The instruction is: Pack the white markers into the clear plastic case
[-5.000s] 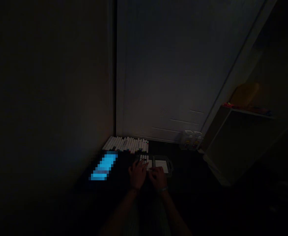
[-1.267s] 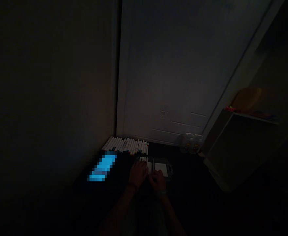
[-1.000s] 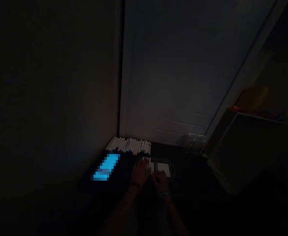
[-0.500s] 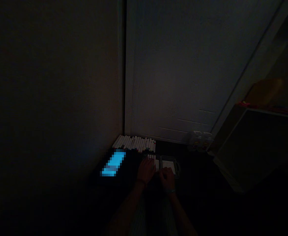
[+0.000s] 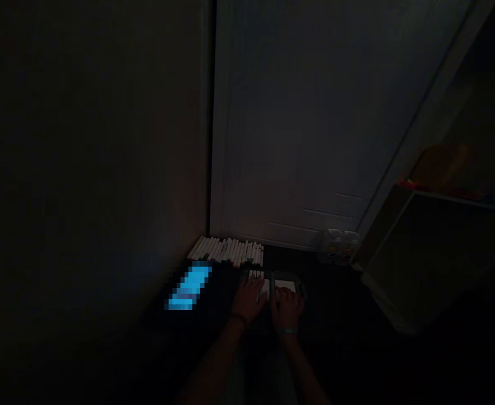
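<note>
In the dim light, an open plastic case [image 5: 271, 275] lies on the dark table in front of me. Several white markers [image 5: 256, 274] lie in its left half, and the right half has a white insert [image 5: 285, 284]. My left hand [image 5: 248, 298] rests over the left half, its fingers stretched out and touching the markers. Over the near part of the right half, my right hand [image 5: 287, 309] has its fingers spread, with nothing visible in them. The darkness hides fine detail under both palms.
A long row of white markers [image 5: 226, 251] lies by the wall, behind a glowing blurred screen [image 5: 190, 286]. Two clear plastic containers [image 5: 340, 247] stand at the back right. A shelf unit [image 5: 420, 253] with an orange item [image 5: 435, 166] on top is at the right.
My right hand has gone from curled to spread fingers on the case's right half. My left hand stays over the markers, its fingers more spread. The view has shifted slightly.
</note>
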A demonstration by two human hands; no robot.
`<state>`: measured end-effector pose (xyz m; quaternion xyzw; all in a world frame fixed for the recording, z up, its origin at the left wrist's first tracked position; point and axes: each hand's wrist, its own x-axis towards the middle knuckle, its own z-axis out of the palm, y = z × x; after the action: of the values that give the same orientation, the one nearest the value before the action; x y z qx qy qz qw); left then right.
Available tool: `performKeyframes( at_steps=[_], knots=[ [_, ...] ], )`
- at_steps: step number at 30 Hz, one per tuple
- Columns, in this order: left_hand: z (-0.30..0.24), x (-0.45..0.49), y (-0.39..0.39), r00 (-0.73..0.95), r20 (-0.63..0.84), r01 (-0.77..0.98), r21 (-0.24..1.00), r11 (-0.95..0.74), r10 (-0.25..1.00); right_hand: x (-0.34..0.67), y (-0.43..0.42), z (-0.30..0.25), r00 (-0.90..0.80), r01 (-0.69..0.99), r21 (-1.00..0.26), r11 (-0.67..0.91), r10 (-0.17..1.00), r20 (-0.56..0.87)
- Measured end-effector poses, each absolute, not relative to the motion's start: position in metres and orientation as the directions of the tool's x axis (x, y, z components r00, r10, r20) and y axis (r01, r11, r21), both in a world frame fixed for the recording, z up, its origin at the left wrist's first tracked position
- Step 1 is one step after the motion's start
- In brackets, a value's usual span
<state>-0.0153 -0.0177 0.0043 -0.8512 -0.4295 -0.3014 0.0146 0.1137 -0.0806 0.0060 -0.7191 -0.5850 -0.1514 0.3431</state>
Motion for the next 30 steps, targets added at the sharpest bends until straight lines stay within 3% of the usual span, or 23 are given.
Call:
performKeyframes(
  at_steps=[8, 19, 30],
  knots=[
    [0.004, -0.016, -0.016, 0.454, 0.524, 0.732, 0.241, -0.637, 0.720, 0.115, -0.076, 0.001, 0.146, 0.962, -0.272, 0.015, 0.813, 0.563],
    [0.015, -0.018, -0.025, 0.422, 0.582, 0.726, 0.243, -0.643, 0.696, 0.112, -0.080, 0.011, 0.178, 0.953, -0.301, -0.022, 0.846, 0.502],
    [0.012, -0.016, -0.024, 0.330, 0.601, 0.792, 0.244, -0.560, 0.728, 0.117, -0.075, 0.006, 0.244, 0.942, -0.331, -0.062, 0.803, 0.544]
  ],
)
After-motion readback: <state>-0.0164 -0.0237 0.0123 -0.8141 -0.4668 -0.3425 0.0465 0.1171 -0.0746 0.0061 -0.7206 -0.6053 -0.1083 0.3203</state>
